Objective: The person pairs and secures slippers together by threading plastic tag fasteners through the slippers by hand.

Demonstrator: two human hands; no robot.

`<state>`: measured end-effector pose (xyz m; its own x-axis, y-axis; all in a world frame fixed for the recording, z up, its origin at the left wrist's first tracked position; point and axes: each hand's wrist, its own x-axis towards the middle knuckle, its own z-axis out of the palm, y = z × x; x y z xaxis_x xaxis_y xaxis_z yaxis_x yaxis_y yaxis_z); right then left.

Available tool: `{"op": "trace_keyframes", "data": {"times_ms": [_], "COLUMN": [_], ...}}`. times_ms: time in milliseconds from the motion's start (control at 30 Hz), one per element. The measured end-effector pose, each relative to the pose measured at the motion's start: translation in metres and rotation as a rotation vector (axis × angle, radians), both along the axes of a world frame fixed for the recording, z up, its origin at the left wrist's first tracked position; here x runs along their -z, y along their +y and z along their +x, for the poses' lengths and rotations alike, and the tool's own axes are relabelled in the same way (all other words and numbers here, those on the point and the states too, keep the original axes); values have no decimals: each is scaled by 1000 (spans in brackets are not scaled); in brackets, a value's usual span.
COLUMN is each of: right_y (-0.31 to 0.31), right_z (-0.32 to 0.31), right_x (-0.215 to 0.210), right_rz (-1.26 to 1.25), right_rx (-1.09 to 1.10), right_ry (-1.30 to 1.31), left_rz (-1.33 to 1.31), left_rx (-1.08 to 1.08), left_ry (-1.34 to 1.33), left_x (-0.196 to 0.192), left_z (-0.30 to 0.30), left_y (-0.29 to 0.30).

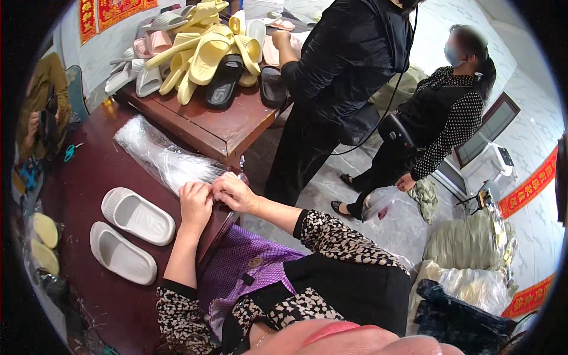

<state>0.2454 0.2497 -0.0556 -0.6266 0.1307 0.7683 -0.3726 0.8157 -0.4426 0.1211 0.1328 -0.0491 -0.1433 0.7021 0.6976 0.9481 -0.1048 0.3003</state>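
Note:
A pair of light grey slide sandals [138,216] lies side by side on the dark red table [71,195], to the left of my hands. Beyond them a stack of clear plastic bags [155,152] stretches toward the table's right edge. At its near end my left hand [196,206] is closed, fingertips pinching the thin film. Right beside it, almost touching, my right hand [234,192] pinches the same bag edge between thumb and fingers. Exactly how many layers are between the fingers is hidden.
A second reddish table [195,127] bears a heap of yellow, pink, grey and black slides [207,56]. A person in black [334,71] reaches into it; another person [441,118] stands behind at right. Teal scissors [71,152] and yellow slides [45,231] lie left. Filled sacks [467,242] stand right.

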Motion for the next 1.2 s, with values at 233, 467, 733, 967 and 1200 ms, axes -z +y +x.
{"op": "trace_keyframes", "data": {"times_ms": [233, 467, 733, 967, 1200], "right_y": [2, 2, 2, 11, 6], "right_z": [-2, -4, -3, 0, -2], "right_x": [2, 1, 5, 12, 7], "right_rz": [-44, -64, 15, -13, -56], "right_rx": [56, 98, 138, 130, 233], "right_ry": [10, 52, 38, 43, 139], "left_rz": [-6, -7, -41, -66, -102], "left_rx": [-17, -19, -9, 4, 0], "left_ry": [-7, -22, -40, -99, -63], "left_x": [1, 0, -4, -3, 3], "left_z": [1, 2, 3, 4, -7], "left_y": [3, 1, -1, 3, 2]}}
